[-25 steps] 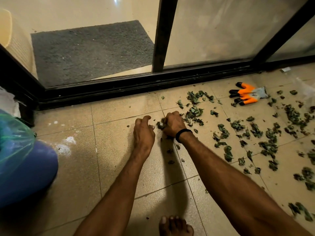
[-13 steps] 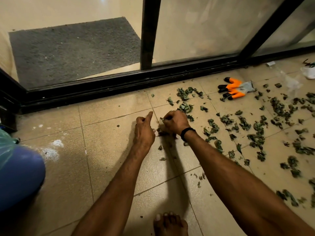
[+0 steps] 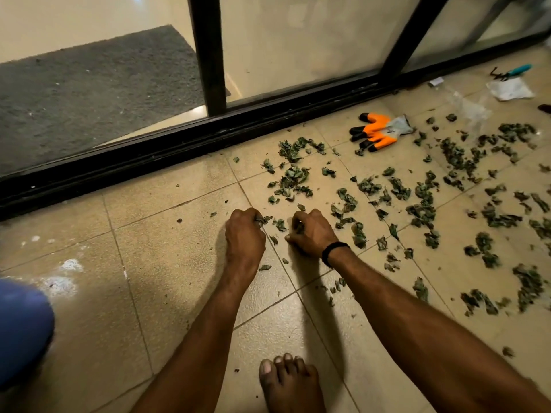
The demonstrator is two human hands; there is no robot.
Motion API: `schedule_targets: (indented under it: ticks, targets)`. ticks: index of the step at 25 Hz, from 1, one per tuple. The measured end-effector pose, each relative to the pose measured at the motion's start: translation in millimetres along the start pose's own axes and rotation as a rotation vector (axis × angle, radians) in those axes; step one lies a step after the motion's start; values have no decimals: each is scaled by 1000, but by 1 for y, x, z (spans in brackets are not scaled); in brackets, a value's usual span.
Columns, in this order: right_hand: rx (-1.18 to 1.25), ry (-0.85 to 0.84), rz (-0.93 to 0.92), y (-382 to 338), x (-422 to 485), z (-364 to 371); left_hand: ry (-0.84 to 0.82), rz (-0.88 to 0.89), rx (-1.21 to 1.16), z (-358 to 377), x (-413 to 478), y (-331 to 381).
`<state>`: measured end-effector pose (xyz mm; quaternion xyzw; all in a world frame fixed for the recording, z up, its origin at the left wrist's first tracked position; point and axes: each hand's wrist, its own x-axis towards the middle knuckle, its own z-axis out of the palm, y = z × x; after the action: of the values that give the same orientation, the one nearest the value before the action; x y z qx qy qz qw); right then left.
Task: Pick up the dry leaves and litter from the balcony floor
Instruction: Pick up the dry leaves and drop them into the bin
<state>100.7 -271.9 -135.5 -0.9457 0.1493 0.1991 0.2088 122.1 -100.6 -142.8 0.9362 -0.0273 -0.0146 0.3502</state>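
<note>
- I have the left hand (image 3: 245, 234) low on the balcony floor (image 3: 155, 263), its fingers curled under and pinching a few dry leaves (image 3: 423, 210) at the tips.
- The right hand (image 3: 313, 234) sits just beside it, also down on the tiles. Its fingers are curled in around more leaf bits, and it has a black wristband (image 3: 334, 253) on the wrist.
- A few loose pieces lie between the two hands.
- Most of the dry leaves are scattered in clumps over the tiles to the right of the hands, reaching the frame's right edge.
- An orange and grey glove (image 3: 378, 131) lies flat near the black door track (image 3: 179, 144), beyond the leaves.
- A teal-handled tool (image 3: 514, 70) and a white paper (image 3: 510, 89) lie at far right.
- A grey mat (image 3: 89, 84) shows behind the glass.
- My view catches a bare foot (image 3: 290, 383) at the bottom and a blue object (image 3: 21, 332) at lower left.
</note>
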Motion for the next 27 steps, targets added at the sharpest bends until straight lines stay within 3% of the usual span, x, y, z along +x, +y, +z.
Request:
schedule_targets:
  ticks: [4,6,10,13,19,24,27]
  targets:
    - [99,140,2,2,5,-7,-163,38,159,19,-34,1]
    - [176,183,-3,-1,10,-15,-164,30,178,23,-53,0]
    - [20,66,-137,-17,14,-7,-132,68,218,22,-70,1]
    - [-33,72,-155,-19,11,3,-77,115,270,27,-80,1]
    - [211,294,93,-8,26,-37,-91,192,236,40,-85,-10]
    - [68,92,50,-3,26,-20,70,112,79,23,-76,-7]
    - [34,53,-16,-7,22,-20,117,12,-23,10,-56,-3]
